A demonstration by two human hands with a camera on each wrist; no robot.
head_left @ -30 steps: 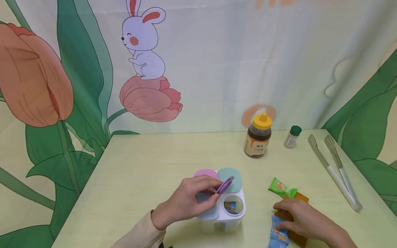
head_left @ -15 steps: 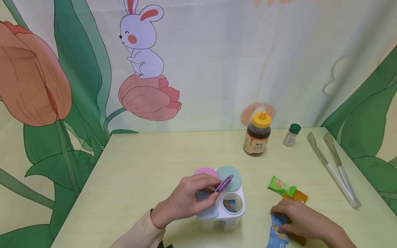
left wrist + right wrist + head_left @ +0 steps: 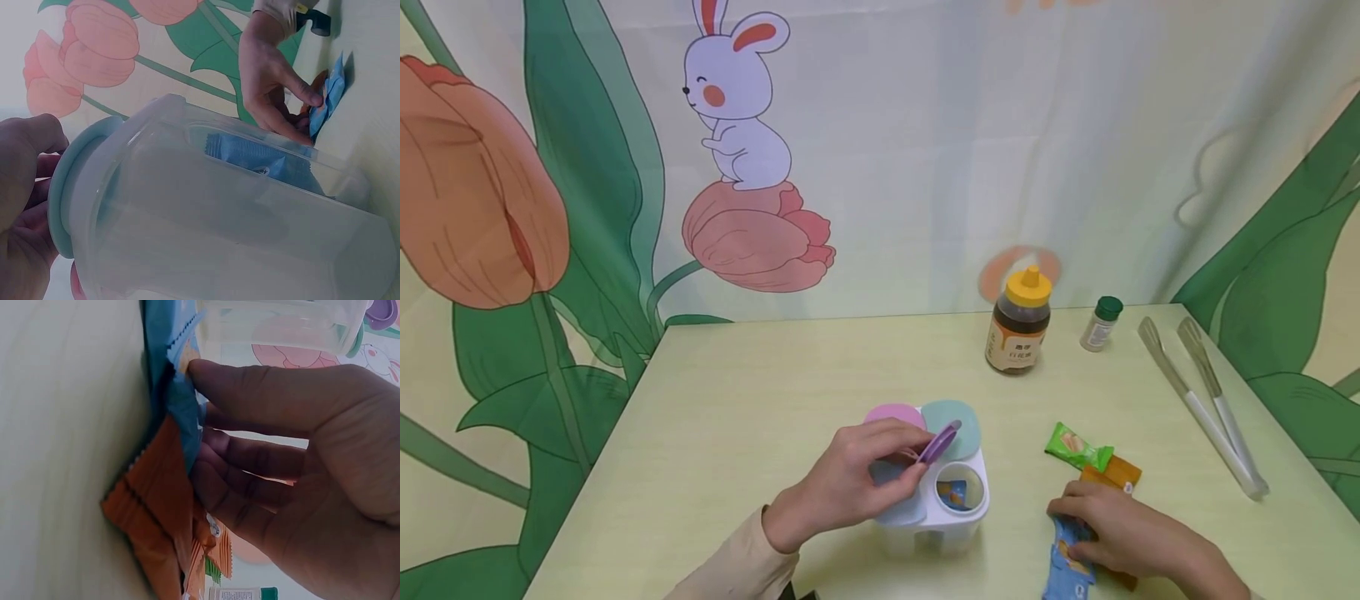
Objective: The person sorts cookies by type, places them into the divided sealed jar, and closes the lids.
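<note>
A white-and-clear storage box (image 3: 957, 528) with several round-lidded compartments stands at the front middle in the head view. My left hand (image 3: 857, 473) reaches over it and pinches a raised purple lid (image 3: 942, 442), tilted beside the uncovered round opening. Inside that opening lies a blue snack packet (image 3: 953, 495), also visible through the box wall in the left wrist view. To the right, my right hand (image 3: 1126, 527) is at the blue snack packets (image 3: 1067, 575) on the table; its thumb (image 3: 231, 384) and fingers pinch one. Orange packets (image 3: 1116, 472) lie partly hidden under that hand.
A green snack packet (image 3: 1077, 447) lies just beyond the orange ones. Farther back stand a honey bottle (image 3: 1017, 342) with a yellow cap and a small green-capped bottle (image 3: 1101, 327). Metal tongs (image 3: 1213, 417) lie along the right side. A printed curtain (image 3: 887, 167) hangs behind the table.
The head view has shifted slightly. My right hand has edged a little left over the blue packets, while my left hand keeps the purple lid raised.
</note>
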